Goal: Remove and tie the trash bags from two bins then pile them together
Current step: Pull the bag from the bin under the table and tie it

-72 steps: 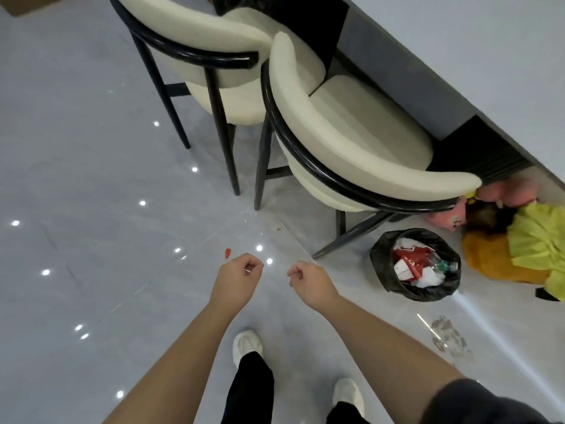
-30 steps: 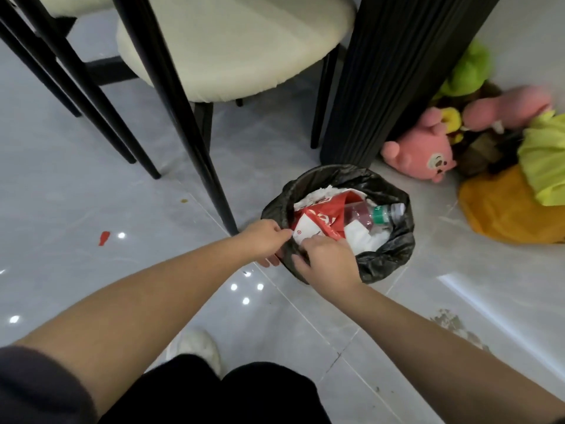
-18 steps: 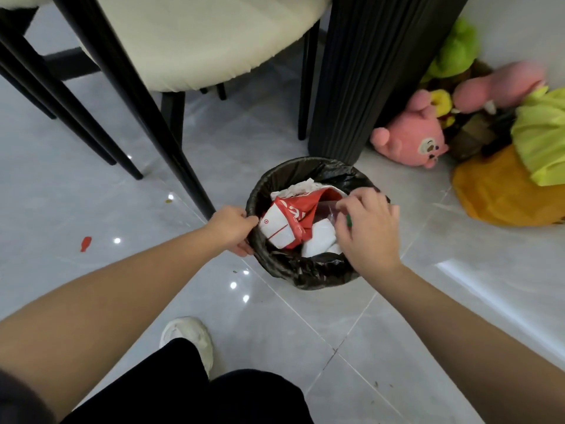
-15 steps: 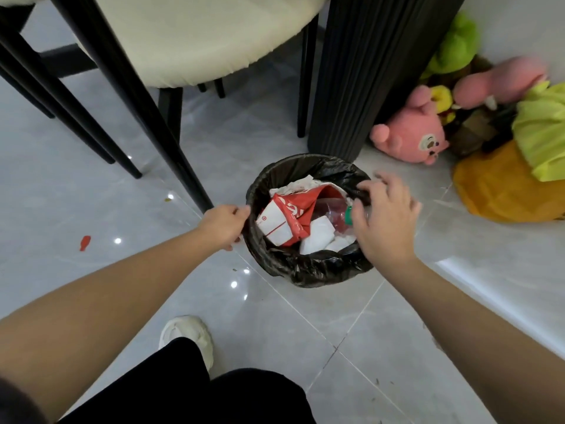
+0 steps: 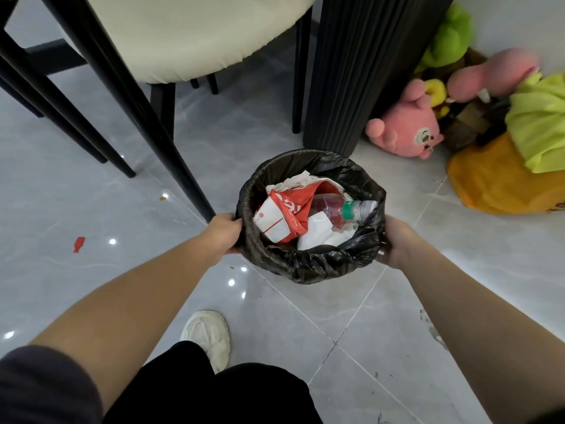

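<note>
A small round bin lined with a black trash bag (image 5: 318,264) stands on the grey tiled floor in the middle of the head view. Inside it lie a red and white paper bag (image 5: 284,214), white tissues and a clear plastic bottle (image 5: 342,208) with a green band. My left hand (image 5: 224,237) grips the bag's folded rim on the left side. My right hand (image 5: 394,240) grips the rim on the right side, its fingers hidden behind the plastic. Only this one bin is in view.
A cream chair with black legs (image 5: 128,111) stands close at the upper left. A black fluted table base (image 5: 357,71) rises just behind the bin. Plush toys (image 5: 406,130) and an orange bag (image 5: 495,182) lie at the right. My white shoe (image 5: 208,338) is below.
I have crouched down to the bin. My right hand moved from over the trash to the bag's right rim, and both hands now hold the rim on opposite sides.
</note>
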Tool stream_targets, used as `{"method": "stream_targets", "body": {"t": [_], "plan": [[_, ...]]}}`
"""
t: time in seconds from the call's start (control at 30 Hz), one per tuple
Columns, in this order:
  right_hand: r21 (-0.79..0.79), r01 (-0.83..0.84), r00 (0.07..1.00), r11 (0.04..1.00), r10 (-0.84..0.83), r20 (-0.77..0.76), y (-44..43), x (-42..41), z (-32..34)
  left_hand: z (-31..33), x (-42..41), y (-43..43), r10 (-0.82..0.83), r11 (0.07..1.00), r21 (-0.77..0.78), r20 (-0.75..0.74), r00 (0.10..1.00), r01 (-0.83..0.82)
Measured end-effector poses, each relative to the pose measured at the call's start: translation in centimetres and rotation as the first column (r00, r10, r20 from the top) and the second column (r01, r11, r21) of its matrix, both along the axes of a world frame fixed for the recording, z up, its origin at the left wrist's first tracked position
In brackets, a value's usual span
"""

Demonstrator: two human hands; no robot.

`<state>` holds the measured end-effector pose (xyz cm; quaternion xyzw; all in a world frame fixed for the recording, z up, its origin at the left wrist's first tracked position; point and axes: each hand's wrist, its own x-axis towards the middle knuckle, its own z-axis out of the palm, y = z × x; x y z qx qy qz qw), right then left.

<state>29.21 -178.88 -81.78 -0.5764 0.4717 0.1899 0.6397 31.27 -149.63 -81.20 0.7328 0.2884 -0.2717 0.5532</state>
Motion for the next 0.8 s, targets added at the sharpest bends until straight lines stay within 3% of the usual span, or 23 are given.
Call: {"method": "stream_targets", "body": {"t": [0.17, 0.27, 0.37, 0.57, 0.7, 0.8], "plan": [[0.152, -0.049, 0.996, 0.987, 0.059, -0.060, -2.0, 0.0, -6.3, 0.3, -0.5, 0.6, -0.069, 0.998, -0.017, -0.048, 0.996, 0.068], [0.070, 0.027, 0.992, 0.997, -0.017, -0.128, 0.2, -1.3, -3.6, 0.4, -1.2, 0.7, -0.224, 0.974, -0.004, -0.081, 0.971, 0.224], [0.008, 0.052, 0.994, 0.999, -0.051, -0.095, 0.8, -1.9, -3.3, 0.2, -1.6, 0.6, -0.292, 0.956, -0.010, -0.092, 0.952, 0.293], [0.047, 0.187, 0.976, 0.981, -0.191, 0.101, 0.8, -1.8, -2.8, 0.8, -2.2, 0.6, -0.228, 0.974, -0.025, -0.137, 0.964, 0.226], [0.084, 0.216, 0.971, 0.973, -0.223, 0.089, 0.7, -1.9, -3.0, 1.9, -2.7, 0.2, -0.182, 0.983, -0.031, -0.172, 0.968, 0.179], [0.161, 0.109, 0.991, 0.981, -0.120, 0.062, 0.7, -2.5, -2.7, 2.5, -3.1, 0.1, -0.157, 0.988, -0.036, -0.187, 0.970, 0.153]]}}
